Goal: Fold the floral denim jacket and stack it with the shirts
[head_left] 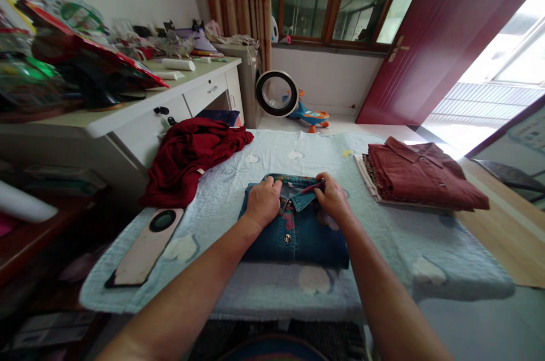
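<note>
A folded blue denim shirt (306,239) with a patterned collar lies on the pale blue cloth (340,151) that covers the table. My left hand (264,201) is closed on the left side of its collar. At the collar's right side, my right hand (332,196) pinches the edge between thumb and fingers. Snap buttons run down the shirt's front. To the right sits a stack of folded clothes with a reddish-brown shirt (426,173) on top. A crumpled dark red garment (187,156) lies at the left.
A phone (142,256) lies on the cloth at the left front. The cluttered desk (204,74) stands at the left. Beyond the table are a washing machine with its round door (276,93) open, a blue and orange toy (310,116) and a red door (409,37).
</note>
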Tool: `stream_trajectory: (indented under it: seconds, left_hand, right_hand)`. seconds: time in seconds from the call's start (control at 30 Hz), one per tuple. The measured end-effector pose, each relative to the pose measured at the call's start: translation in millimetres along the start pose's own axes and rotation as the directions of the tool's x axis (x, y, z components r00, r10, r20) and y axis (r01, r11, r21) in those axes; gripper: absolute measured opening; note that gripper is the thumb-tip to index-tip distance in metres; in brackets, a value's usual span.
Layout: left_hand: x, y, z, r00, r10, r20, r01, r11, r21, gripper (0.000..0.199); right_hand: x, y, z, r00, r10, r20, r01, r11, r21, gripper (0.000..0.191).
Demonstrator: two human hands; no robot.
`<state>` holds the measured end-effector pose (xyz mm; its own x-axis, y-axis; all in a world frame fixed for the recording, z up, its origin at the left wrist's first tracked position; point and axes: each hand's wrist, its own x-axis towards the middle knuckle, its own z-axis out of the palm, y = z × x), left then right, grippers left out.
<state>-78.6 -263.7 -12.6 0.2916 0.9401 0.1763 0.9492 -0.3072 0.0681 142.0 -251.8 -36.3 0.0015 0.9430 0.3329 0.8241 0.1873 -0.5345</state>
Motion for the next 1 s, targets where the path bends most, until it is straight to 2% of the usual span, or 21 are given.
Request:
stream_trajectory:
  seconds: [0.1,0.17,0.3,0.4,0.5,0.6,0.73,0.9,1.0]
  left_hand:
    - [-5,2,19.0,1.000,-0.017,-0.005,0.017,1.000,-0.019,0.029]
    - [-7,0,23.7,0.998,-0.045,-0.034,0.044,0.998,-0.038,0.030]
    - [-8,6,13.5,0.986,-0.056,-0.154,0.044,0.996,-0.080,0.031]
    - [-3,23,8.0,0.978,0.064,-0.200,-0.091,0.987,-0.130,0.033]
    - [3,38,16.5,0.973,0.197,-0.121,-0.216,0.960,-0.176,0.042]
    - [8,44,31.0,0.977,0.213,0.013,-0.204,0.953,-0.226,0.050]
    - [9,42,40.2,0.979,0.200,0.049,-0.183,0.955,-0.232,0.055]
    - [8,40,39.7,0.982,0.184,0.032,-0.171,0.954,-0.244,0.051]
    - [9,40,35.8,0.982,0.181,0.055,-0.161,0.952,-0.262,0.044]
  right_hand:
    - [-4,10,16,0.999,0.040,0.030,-0.038,0.997,-0.061,0.037]
    - [-6,16,25,0.997,0.068,0.027,-0.065,0.994,-0.091,0.039]
    - [-7,19,31,0.998,0.058,-0.021,-0.059,0.996,-0.068,0.040]
    - [-6,20,26,0.990,0.073,-0.117,-0.070,0.997,0.026,0.039]
    - [-7,23,16,0.945,0.174,-0.277,-0.148,0.983,0.112,0.037]
    - [-14,29,7,0.893,0.291,-0.344,-0.262,0.956,0.130,0.033]
    - [-29,34,3,0.890,0.355,-0.284,-0.339,0.935,0.105,0.033]
    - [-38,33,5,0.890,0.362,-0.278,-0.362,0.931,0.055,0.035]
    - [-40,32,6,0.905,0.364,-0.220,-0.350,0.931,0.098,0.039]
